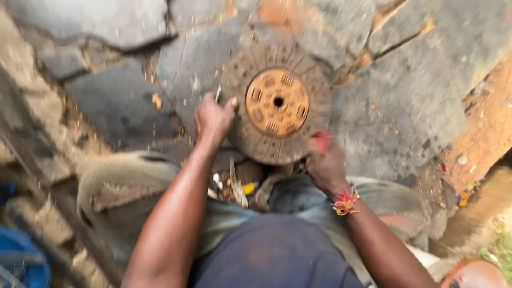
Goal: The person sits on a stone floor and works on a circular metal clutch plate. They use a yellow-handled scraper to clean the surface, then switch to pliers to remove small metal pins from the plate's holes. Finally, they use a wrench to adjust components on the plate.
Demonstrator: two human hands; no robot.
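Note:
A round clutch disc [277,101] with a rusty orange hub and grey grooved facing lies flat on cracked stone paving. My left hand [213,117] is closed around a thin metal tool, pressed at the disc's left rim. My right hand [325,160] grips a red-handled tool at the disc's lower right edge; the tool is blurred. A coloured thread band [345,201] circles my right wrist. My knees in grey trousers frame the disc from below.
Broken grey slabs [416,90] with wide cracks surround the disc. Reddish earth [488,122] lies at right. A blue container [21,261] sits at lower left, small litter [248,188] between my knees, and a rounded orange object [474,274] at lower right.

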